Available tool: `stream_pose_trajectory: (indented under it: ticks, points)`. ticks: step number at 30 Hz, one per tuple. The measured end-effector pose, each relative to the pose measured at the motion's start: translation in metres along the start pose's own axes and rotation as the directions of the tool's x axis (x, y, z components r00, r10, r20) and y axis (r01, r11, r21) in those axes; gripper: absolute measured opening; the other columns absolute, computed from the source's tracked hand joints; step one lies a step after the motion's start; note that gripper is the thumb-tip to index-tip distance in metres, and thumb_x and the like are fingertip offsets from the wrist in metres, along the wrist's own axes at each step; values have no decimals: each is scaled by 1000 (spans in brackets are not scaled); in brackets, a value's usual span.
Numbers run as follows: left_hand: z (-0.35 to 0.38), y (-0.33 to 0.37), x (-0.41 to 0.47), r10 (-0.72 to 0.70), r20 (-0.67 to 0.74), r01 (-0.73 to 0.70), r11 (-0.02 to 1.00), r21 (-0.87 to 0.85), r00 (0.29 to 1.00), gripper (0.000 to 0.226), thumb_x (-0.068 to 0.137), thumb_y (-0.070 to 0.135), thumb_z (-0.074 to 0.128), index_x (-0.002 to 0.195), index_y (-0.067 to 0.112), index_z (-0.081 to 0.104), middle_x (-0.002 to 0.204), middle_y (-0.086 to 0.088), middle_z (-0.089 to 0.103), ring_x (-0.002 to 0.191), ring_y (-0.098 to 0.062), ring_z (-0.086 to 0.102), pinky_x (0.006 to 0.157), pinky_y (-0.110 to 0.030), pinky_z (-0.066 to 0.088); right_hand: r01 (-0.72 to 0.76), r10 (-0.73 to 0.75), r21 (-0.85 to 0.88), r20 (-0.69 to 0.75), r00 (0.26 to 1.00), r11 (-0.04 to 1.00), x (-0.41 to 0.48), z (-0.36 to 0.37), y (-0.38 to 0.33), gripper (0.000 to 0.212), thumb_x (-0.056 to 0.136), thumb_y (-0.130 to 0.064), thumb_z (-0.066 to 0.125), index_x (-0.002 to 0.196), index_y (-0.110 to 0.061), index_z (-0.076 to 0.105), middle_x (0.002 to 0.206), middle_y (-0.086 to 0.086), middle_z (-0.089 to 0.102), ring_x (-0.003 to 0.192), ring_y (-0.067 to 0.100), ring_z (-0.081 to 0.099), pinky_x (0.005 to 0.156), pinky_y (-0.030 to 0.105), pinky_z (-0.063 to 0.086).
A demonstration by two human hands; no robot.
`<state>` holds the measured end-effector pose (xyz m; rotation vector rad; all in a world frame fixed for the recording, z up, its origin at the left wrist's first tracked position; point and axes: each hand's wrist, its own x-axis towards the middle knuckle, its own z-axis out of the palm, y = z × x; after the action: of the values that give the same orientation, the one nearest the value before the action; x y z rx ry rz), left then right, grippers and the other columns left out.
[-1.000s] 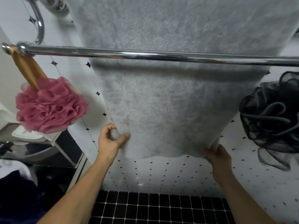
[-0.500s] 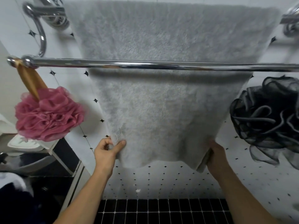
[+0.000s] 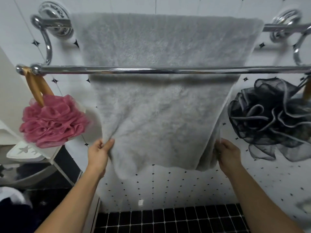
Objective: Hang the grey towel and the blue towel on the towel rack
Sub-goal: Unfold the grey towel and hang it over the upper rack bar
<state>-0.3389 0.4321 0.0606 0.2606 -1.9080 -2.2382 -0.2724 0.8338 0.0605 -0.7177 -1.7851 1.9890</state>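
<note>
The grey towel (image 3: 159, 115) hangs over the back bar of the chrome towel rack (image 3: 134, 71) and drops behind the front bar. My left hand (image 3: 99, 152) pinches the towel's lower left edge between thumb and fingers. My right hand (image 3: 227, 153) grips the lower right edge, where the cloth is folded over. A dark blue cloth (image 3: 15, 214), maybe the blue towel, lies at the bottom left corner, mostly out of view.
A pink bath pouf (image 3: 52, 122) hangs from the front bar's left end and a black one (image 3: 271, 118) from the right end. The white tiled wall (image 3: 168, 185) is behind, black floor tiles (image 3: 168, 219) below, a white shelf (image 3: 28, 153) to the left.
The view has tilted up, showing the rack's back bar and wall mounts. Both hands keep hold of the towel's lower corners, now pulled down and bunched at the left.
</note>
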Motion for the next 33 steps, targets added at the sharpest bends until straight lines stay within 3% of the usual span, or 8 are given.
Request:
stream_pose_trajectory:
  ticks: [8,11,15,19,21,24,28,33]
  points:
    - [-3,-8,-8,-1,61,-2,999,36,998,21,90,23,65,98,5,61,88,-1,72,74,-8,71,62,-19,55,65,-65,-1,-88,994,998,0,-1,7,34,83,-5,63,60,-29,56,77,7,57,74,25,56,68,38,49]
    - [-8,-20,-18,-26,179,-2,989,151,984,21,77,12,78,96,12,70,89,2,77,82,-13,73,65,-20,58,76,-73,-44,85,994,996,-11,1,17,32,83,10,50,80,-16,68,74,4,66,70,26,61,63,34,54]
    - [-8,-29,-25,-59,187,16,974,225,981,18,69,7,83,84,6,74,91,-7,77,85,-21,73,73,-34,59,13,-3,-40,249,968,999,-20,13,23,24,94,-15,53,109,2,61,92,14,58,81,27,52,80,50,48]
    - [-6,-35,-28,-110,245,42,962,268,963,12,66,13,86,71,9,76,83,-7,78,78,-21,75,64,-25,58,121,-56,-179,329,943,976,-25,28,30,33,85,-21,72,111,-4,59,88,5,60,74,9,62,64,17,49]
    - [-6,-37,-27,-105,202,28,936,351,974,15,68,11,86,61,10,72,73,-3,75,70,-17,74,61,-21,55,174,-101,-298,244,965,939,-20,31,37,12,85,-14,72,92,-12,63,72,-2,59,59,8,58,54,18,45]
    - [-19,-36,-12,-60,69,32,935,354,996,29,69,11,86,52,9,63,56,-5,63,54,-16,61,59,-25,50,119,-95,-309,91,991,944,-3,18,42,31,83,-15,72,64,-8,49,56,4,45,55,22,40,57,37,36]
    - [-29,-42,4,-56,-26,61,959,276,998,21,72,12,83,77,-1,67,50,1,59,53,-3,61,76,-19,50,82,-67,-347,56,996,934,15,12,44,34,86,-22,71,80,6,51,77,29,52,65,33,50,62,52,46]
    - [-19,-60,6,-99,-109,110,989,100,989,23,83,6,73,80,15,52,52,6,47,54,-17,50,91,-49,49,21,-51,-340,-81,995,940,23,19,49,26,78,-7,66,77,-14,42,72,9,46,60,25,40,50,35,34]
